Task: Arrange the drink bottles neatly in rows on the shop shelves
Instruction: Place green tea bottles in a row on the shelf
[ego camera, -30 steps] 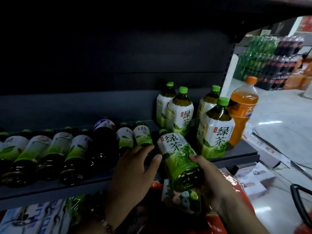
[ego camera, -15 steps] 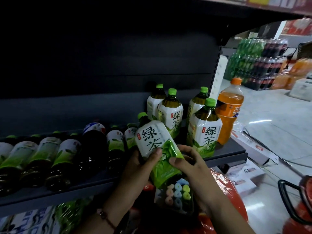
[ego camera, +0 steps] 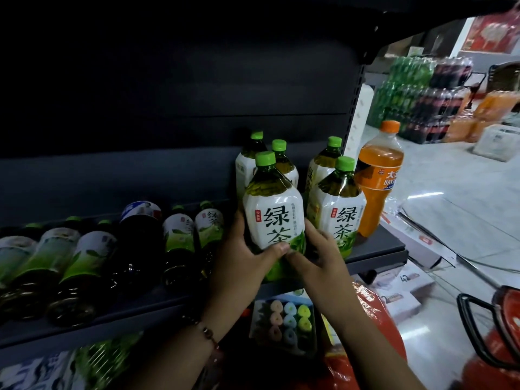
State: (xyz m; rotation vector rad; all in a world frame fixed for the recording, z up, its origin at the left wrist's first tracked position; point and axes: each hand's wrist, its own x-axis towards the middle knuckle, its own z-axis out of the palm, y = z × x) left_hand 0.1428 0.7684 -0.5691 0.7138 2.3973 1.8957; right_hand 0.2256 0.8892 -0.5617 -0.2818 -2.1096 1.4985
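Now, held bottle: green tea bottle (ego camera: 273, 218) upright at the shelf (ego camera: 374, 249) front, beside its standing neighbours.
Left hand (ego camera: 242, 257): fingers curled round its lower left side.
Right hand (ego camera: 318, 256): fingers curled round its lower right side.
Lying bottles (ego camera: 92, 257): on their sides, left.

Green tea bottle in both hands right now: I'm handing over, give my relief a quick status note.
Left hand and right hand both grip the held green tea bottle, upright at the shelf front, beside the standing group.
Done: four green tea bottles stand upright in two short rows, with an orange soda bottle at the right end.
Left: seat the held bottle in front of the left row, then stand up the bottles lying on their sides further left, including a dark cola bottle.
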